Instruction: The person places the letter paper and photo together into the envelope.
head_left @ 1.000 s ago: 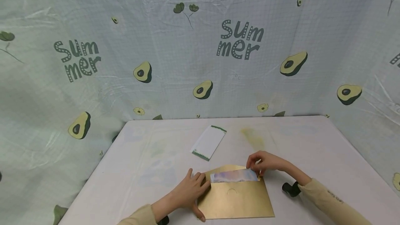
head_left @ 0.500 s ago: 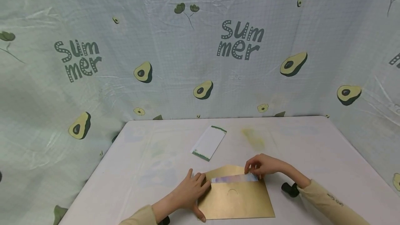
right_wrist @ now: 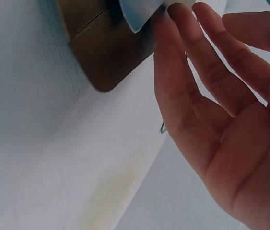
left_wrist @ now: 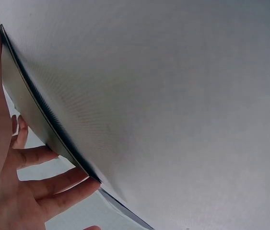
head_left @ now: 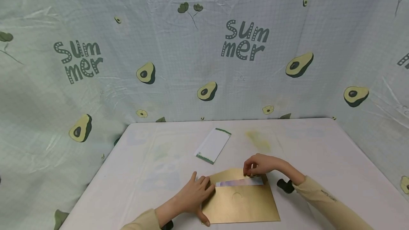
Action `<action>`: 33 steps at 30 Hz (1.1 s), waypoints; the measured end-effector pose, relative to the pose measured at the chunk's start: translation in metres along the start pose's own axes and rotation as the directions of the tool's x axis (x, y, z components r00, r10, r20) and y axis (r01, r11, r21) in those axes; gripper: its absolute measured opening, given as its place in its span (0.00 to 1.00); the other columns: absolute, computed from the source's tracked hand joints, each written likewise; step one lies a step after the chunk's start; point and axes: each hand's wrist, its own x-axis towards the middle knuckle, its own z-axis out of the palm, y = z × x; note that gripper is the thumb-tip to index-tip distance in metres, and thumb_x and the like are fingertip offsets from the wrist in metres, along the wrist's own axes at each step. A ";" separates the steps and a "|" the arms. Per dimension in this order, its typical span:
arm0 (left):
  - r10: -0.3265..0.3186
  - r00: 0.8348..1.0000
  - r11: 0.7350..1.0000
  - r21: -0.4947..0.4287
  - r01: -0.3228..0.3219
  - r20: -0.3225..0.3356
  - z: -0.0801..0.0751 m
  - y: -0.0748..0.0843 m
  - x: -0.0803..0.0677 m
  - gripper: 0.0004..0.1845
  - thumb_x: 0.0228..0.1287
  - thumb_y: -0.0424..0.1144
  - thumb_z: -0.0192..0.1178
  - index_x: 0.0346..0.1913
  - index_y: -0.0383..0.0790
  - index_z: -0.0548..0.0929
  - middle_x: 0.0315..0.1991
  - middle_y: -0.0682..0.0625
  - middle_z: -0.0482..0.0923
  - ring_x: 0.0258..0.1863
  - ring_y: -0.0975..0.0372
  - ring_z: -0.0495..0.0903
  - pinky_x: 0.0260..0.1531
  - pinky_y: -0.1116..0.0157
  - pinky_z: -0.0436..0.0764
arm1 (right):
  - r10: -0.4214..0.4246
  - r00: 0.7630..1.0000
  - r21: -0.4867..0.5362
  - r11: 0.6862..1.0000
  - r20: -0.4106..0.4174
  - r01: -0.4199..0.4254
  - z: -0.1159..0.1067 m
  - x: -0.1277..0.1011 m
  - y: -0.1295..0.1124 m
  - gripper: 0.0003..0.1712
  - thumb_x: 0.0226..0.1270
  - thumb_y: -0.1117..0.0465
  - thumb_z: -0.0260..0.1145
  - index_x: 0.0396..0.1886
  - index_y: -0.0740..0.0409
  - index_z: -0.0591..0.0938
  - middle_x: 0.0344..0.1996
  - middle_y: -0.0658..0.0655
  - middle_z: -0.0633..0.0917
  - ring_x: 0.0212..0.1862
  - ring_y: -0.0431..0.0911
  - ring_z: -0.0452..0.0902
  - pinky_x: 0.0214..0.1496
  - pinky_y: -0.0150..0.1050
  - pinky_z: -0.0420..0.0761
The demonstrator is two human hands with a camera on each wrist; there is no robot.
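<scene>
The gold envelope [head_left: 241, 201] lies flat on the table [head_left: 319, 159]; the left hand [head_left: 193, 198] presses its left edge with straight, released fingers; the right hand [head_left: 258, 165] touches the pastel card [head_left: 239, 182] half inside it, fingers loosely bent; a white slip [head_left: 213, 146] lies beyond.

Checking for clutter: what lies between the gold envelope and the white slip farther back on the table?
Nothing: in the head view only bare table separates the gold envelope from the white slip.
</scene>
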 end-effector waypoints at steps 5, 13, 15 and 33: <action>0.000 1.000 1.000 0.004 0.001 -0.019 0.001 0.000 -0.001 0.52 0.21 0.87 0.40 0.44 0.49 0.67 0.39 0.52 0.69 0.41 0.60 0.71 0.43 0.52 0.70 | 0.035 0.997 0.120 0.992 0.073 -0.043 0.001 0.008 0.000 0.10 0.64 0.67 0.52 0.37 0.59 0.80 0.31 0.55 0.83 0.27 0.36 0.72 0.29 0.28 0.73; -0.006 1.000 1.000 -0.005 0.006 -0.016 0.000 0.001 0.000 0.52 0.21 0.87 0.40 0.44 0.48 0.67 0.38 0.52 0.69 0.40 0.61 0.71 0.43 0.53 0.69 | 0.085 0.979 0.308 0.941 0.184 -0.140 0.002 0.011 0.004 0.13 0.64 0.69 0.48 0.41 0.61 0.78 0.34 0.57 0.82 0.30 0.41 0.72 0.29 0.32 0.72; -0.009 1.000 1.000 -0.006 0.009 -0.005 0.000 0.000 0.000 0.51 0.21 0.87 0.41 0.44 0.49 0.67 0.38 0.52 0.68 0.40 0.61 0.71 0.43 0.53 0.69 | 0.074 0.975 0.335 0.931 0.209 -0.142 0.002 0.011 0.005 0.14 0.64 0.69 0.47 0.43 0.61 0.78 0.37 0.58 0.82 0.30 0.41 0.72 0.29 0.31 0.71; -0.013 1.000 1.000 -0.004 0.013 0.026 -0.001 -0.001 0.002 0.51 0.21 0.86 0.41 0.43 0.48 0.68 0.39 0.52 0.70 0.41 0.61 0.72 0.47 0.46 0.70 | 0.006 0.962 0.368 0.924 0.271 -0.109 0.005 0.010 0.005 0.16 0.66 0.69 0.45 0.47 0.59 0.76 0.44 0.59 0.81 0.33 0.39 0.74 0.31 0.30 0.74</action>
